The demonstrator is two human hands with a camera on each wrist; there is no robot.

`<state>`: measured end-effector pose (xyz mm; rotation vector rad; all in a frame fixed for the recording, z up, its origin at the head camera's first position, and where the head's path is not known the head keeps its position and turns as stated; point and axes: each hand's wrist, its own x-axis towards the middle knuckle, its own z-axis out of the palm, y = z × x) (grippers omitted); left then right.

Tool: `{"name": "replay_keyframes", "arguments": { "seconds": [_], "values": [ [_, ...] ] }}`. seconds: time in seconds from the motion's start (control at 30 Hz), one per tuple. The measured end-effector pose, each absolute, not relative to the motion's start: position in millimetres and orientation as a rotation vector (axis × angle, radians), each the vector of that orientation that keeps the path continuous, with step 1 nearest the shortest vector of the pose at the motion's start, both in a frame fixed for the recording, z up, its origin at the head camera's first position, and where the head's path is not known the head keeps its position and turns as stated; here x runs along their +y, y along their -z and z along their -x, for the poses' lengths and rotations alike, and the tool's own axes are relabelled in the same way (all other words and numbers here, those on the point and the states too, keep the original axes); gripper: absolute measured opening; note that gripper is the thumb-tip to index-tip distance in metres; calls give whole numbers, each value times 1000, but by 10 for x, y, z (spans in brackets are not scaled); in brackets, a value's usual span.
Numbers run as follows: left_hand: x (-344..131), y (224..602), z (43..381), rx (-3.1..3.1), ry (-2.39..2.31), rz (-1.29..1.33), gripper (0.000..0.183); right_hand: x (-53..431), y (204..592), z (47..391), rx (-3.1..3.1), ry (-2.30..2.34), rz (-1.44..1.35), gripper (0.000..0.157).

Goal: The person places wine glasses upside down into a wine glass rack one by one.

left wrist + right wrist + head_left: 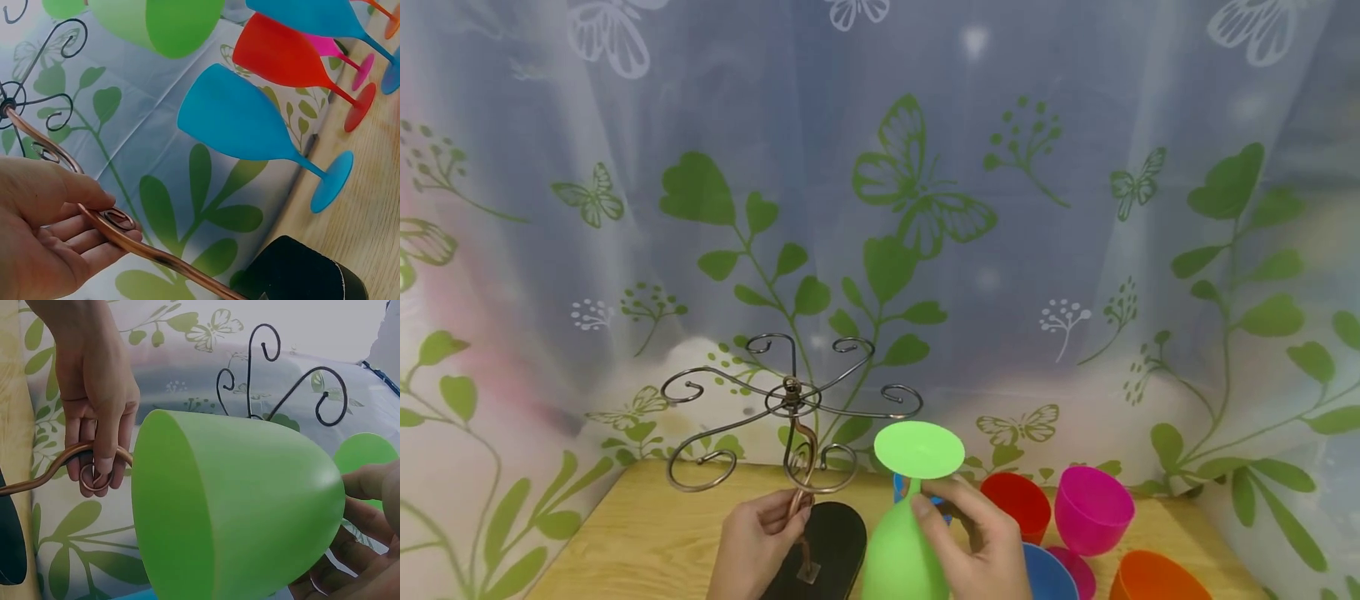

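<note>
A metal wine-glass rack (792, 400) with several curled wire arms rises from an oval black base (842, 542) on the wooden table. My left hand (756, 542) grips its wavy copper-coloured stem (156, 255) between thumb and fingers, beside a small spiral. In my right hand (981, 537) is a light green plastic goblet (904, 554), upside down with its round foot on top. The right fingers pinch it around the thin stem, next to the bowl. The goblet is just right of the rack, apart from the wire loops. Its rim lies below the head view.
To the right stand a red goblet (1018, 504), a magenta goblet (1090, 512), an orange goblet (1157, 577) and a blue goblet (1047, 573). Another blue goblet (234, 115) stands behind the green one. A curtain (820, 208) with butterflies and leaves hangs behind the table.
</note>
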<state>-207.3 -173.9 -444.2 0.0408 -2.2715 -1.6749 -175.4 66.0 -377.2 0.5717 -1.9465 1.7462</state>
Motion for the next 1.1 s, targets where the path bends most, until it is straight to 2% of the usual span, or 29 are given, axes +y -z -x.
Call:
{"name": "replay_keyframes", "arguments": {
  "seconds": [0.37,0.87,1.1],
  "values": [
    [-1747,4471,2068,-2262,1676,-19,26,540,3732,1801,-1891,-1713,-717,24],
    [-1755,4481,2070,-2304,1633,-9,26,259,3636,1823,-2081,-1747,-729,13],
    [-1769,4475,2086,-2314,1618,4,27,172,3602,1819,-2083,-1698,-802,15]
  ]
}}
